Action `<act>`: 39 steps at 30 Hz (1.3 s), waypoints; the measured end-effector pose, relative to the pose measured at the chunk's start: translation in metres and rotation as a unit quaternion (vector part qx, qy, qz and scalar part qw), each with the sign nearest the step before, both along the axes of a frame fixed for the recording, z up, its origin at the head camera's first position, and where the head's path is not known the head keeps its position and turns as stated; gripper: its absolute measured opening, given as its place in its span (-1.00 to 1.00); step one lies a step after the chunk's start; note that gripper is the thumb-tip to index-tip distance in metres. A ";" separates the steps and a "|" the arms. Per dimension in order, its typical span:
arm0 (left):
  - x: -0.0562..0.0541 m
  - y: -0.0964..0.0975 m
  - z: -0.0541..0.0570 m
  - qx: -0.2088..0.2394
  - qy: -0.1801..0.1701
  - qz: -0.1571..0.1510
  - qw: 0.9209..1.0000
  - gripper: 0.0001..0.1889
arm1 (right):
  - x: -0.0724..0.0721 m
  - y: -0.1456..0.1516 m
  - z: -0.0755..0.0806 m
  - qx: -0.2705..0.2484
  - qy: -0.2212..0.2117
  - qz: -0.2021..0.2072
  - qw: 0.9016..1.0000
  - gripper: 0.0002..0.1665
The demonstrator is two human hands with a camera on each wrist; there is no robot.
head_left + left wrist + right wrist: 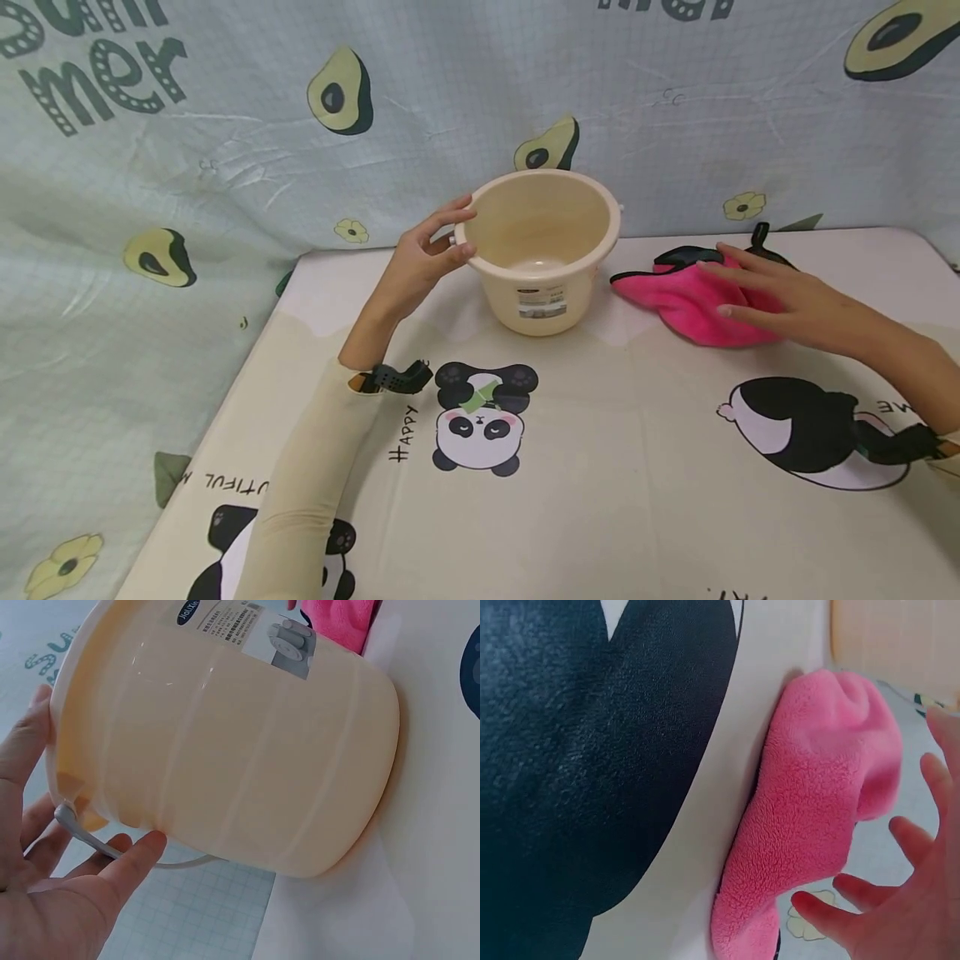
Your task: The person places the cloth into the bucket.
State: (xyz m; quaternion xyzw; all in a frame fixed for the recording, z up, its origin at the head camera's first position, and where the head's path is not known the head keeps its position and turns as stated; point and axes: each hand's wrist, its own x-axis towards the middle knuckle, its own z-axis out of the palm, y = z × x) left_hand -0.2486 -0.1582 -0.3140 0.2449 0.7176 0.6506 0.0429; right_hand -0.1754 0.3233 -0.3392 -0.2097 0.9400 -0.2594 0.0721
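The left hand [427, 257] grips the cream bucket [504, 293] at the left of its rim, thumb and fingers curved against it, while the right hand [806, 307] is spread over the right part of the pink cloth [686, 310], contact uncertain. The cloth lies on the far part of the desk [585, 467], just right of the bucket, its longer axis running roughly left to right; the right hand is clearly the nearer one to it.
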 end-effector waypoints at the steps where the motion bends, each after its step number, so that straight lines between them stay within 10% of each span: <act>1: 0.000 0.000 0.000 0.002 -0.002 -0.001 1.000 -0.05 | -0.001 -0.001 -0.001 -0.002 -0.002 0.006 1.000 -0.13; 39: -0.001 0.001 -0.004 0.035 -0.031 -0.018 0.999 -0.08 | -0.038 -0.003 -0.024 0.125 0.017 0.070 0.990 0.09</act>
